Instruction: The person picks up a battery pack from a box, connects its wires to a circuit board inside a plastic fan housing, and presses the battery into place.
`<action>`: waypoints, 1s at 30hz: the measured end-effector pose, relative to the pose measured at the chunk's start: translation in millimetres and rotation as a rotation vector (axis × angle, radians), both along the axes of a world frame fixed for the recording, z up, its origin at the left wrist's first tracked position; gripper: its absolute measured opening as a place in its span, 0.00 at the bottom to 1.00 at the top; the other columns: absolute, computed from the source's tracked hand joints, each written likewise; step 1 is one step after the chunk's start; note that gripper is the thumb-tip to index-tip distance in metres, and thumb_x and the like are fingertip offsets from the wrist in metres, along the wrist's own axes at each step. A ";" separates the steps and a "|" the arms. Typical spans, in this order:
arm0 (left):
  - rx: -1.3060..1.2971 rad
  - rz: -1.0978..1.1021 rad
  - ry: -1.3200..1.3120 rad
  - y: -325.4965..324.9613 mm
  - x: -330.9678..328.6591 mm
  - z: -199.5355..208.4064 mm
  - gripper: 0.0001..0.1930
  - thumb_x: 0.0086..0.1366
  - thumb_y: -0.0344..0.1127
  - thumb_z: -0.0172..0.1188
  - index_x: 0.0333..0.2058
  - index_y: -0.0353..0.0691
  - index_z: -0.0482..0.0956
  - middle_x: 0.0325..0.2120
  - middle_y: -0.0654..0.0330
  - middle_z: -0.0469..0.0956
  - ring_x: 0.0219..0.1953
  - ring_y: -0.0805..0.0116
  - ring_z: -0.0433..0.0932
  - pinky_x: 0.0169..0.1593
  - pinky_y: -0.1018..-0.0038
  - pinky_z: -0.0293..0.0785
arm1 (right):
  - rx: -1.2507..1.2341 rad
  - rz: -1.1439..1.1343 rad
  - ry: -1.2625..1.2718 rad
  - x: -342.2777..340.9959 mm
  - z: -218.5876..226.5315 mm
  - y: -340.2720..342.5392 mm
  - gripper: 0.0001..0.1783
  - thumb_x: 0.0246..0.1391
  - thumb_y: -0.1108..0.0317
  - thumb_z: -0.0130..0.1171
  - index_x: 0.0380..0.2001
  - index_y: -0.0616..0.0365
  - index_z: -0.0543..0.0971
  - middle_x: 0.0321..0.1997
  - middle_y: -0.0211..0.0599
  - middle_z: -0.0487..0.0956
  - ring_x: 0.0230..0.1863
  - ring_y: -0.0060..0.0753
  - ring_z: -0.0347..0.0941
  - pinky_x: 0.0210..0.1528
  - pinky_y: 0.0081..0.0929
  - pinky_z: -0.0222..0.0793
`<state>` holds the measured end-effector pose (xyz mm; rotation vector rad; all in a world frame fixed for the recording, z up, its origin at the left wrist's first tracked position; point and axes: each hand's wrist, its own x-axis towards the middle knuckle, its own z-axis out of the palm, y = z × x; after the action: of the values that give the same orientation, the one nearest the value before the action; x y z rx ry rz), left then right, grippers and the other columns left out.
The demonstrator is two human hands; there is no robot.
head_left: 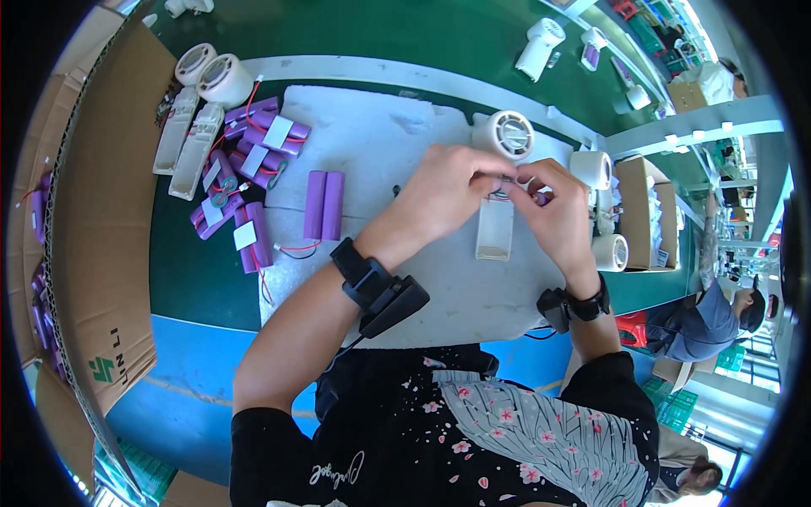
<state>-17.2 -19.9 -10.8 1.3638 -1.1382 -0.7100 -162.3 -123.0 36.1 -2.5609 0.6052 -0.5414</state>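
Observation:
A white fan housing lies on the pale work mat [397, 296], its round head [512, 135] away from me and its open, hollow handle [494, 232] toward me. Over the joint between them, my left hand [448, 188] and my right hand [556, 211] meet with fingertips pinched together. Thin wires [499, 195] show just under the fingertips, and both hands appear closed on them; the exact grip is partly hidden. Something small and purplish shows among my right fingers. Left of my left forearm, a purple two-cell battery pack [323, 205] with a red and black lead rests on the mat.
More purple battery packs [253, 228] are heaped at the left beside white handle shells [196, 150] and round fan heads [225, 80]. A tall cardboard box [118, 220] walls the left side. At right stand more fan heads [610, 252] and a parts carton [646, 211]. Other people sit farther right.

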 end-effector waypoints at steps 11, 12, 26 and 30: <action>-0.034 -0.083 -0.269 -3.2 6.8 -6.3 0.12 0.56 0.26 0.59 0.40 0.42 0.83 0.33 0.53 0.80 0.32 0.57 0.78 0.39 0.68 0.74 | 0.269 0.251 0.260 -6.2 35.0 -41.4 0.16 0.51 0.63 0.63 0.38 0.62 0.75 0.26 0.35 0.76 0.30 0.24 0.72 0.35 0.25 0.69; -0.037 -0.084 -0.271 -3.3 6.3 -6.0 0.12 0.56 0.26 0.59 0.40 0.42 0.83 0.33 0.53 0.80 0.32 0.57 0.78 0.39 0.68 0.74 | 0.302 0.191 0.279 0.0 46.9 -61.1 0.18 0.52 0.59 0.62 0.39 0.62 0.75 0.27 0.35 0.76 0.31 0.25 0.72 0.36 0.25 0.69; -0.117 -0.031 -0.257 -2.3 -5.1 -19.1 0.15 0.47 0.25 0.58 0.35 0.42 0.84 0.33 0.52 0.80 0.36 0.57 0.78 0.42 0.67 0.74 | -0.128 -0.480 0.539 135.9 -6.2 -220.1 0.37 0.42 0.47 0.62 0.45 0.72 0.75 0.35 0.53 0.81 0.33 0.46 0.80 0.34 0.37 0.78; -0.118 0.063 -0.243 -4.0 -13.8 -21.9 0.13 0.46 0.25 0.58 0.34 0.40 0.83 0.33 0.52 0.80 0.37 0.55 0.78 0.45 0.65 0.73 | 0.081 0.021 0.497 142.8 51.2 -101.2 0.35 0.44 0.51 0.61 0.49 0.69 0.75 0.31 0.50 0.81 0.30 0.41 0.80 0.29 0.30 0.75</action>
<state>-31.1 -23.9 -32.7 1.4050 -1.3004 -0.4324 -19.4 -224.2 87.3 -2.6245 0.7428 0.1370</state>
